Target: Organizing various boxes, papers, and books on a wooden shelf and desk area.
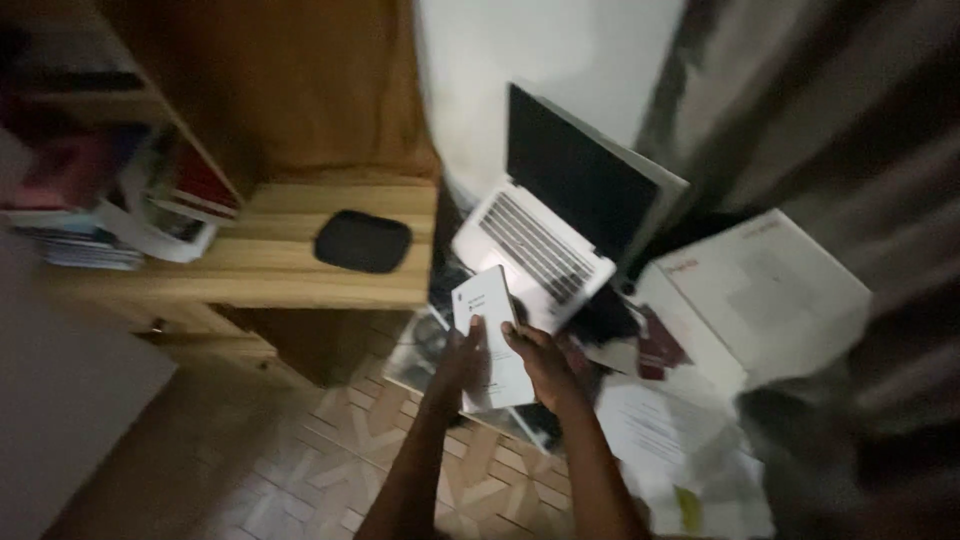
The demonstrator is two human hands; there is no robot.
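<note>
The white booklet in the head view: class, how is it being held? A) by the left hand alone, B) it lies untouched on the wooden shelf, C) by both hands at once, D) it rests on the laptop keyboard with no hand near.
C: the left hand and the right hand both grip the white booklet, raised in front of the open laptop.

Both arms reach forward, close together. The left hand (462, 362) and the right hand (540, 362) sit side by side, fingers (476, 330) curled and gripping.
</note>
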